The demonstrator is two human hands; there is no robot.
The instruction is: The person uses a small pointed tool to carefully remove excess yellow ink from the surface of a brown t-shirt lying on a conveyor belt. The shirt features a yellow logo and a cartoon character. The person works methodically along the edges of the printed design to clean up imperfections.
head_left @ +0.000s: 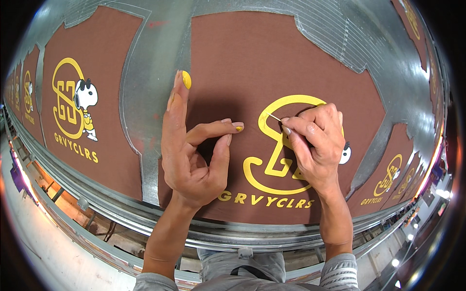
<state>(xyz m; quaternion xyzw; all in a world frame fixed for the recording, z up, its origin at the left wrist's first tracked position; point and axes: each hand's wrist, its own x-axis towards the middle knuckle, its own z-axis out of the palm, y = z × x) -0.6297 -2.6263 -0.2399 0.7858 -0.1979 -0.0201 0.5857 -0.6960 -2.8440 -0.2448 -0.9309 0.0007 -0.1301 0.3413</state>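
Note:
My right hand pinches a thin pale stick between thumb and fingers. Its tip meets the upper left curve of a yellow print on a brown fabric panel. Over the panel's left part, my left hand is held up, its index finger raised and the thumb and another finger apart. A glossy blob of yellow paint sits on the raised fingertip, and a smaller yellow smear marks another finger. My right hand covers part of the print; a piece of a white cartoon figure shows beside it.
Another brown panel with a finished-looking yellow print and white cartoon dog lies to the left. More printed panels continue to the right. They lie on a long grey table with a metal rail along its near edge, close to my body.

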